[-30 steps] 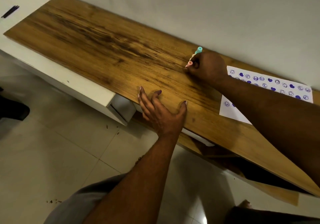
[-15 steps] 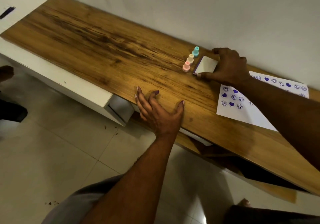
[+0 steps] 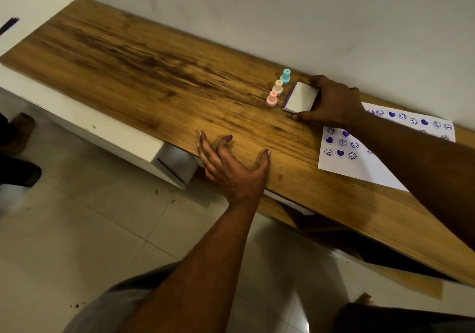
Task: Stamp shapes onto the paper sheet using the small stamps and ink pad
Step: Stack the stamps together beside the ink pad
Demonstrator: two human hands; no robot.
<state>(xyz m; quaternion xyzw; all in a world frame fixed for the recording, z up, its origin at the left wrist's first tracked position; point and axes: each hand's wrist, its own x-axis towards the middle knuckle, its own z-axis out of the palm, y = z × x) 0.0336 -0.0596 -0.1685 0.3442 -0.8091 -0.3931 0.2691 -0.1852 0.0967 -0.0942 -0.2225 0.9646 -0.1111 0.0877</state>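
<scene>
Three small stamps stand upright in a row on the wooden table [image 3: 154,75]: a teal stamp [image 3: 285,76], a cream stamp [image 3: 277,87] and a pink stamp [image 3: 272,98]. Just right of them lies the closed white ink pad [image 3: 299,97] with a purple edge. My right hand [image 3: 331,101] grips the pad from its right side, thumb at its near corner. The white paper sheet [image 3: 359,165], covered with purple hearts and smiley prints, lies further right, partly under my right forearm. My left hand [image 3: 231,163] rests flat on the table's front edge, fingers spread, holding nothing.
The table runs along a white wall [image 3: 334,11]. A white cabinet [image 3: 102,132] sits under its left part, with an open compartment beside it. The floor is pale tile [image 3: 77,230]. A dark shoe [image 3: 20,132] shows at the far left edge.
My right hand let go of the stamps, leaving them in a row, and took hold of the ink pad beside them. The left hand has stayed put on the table edge.
</scene>
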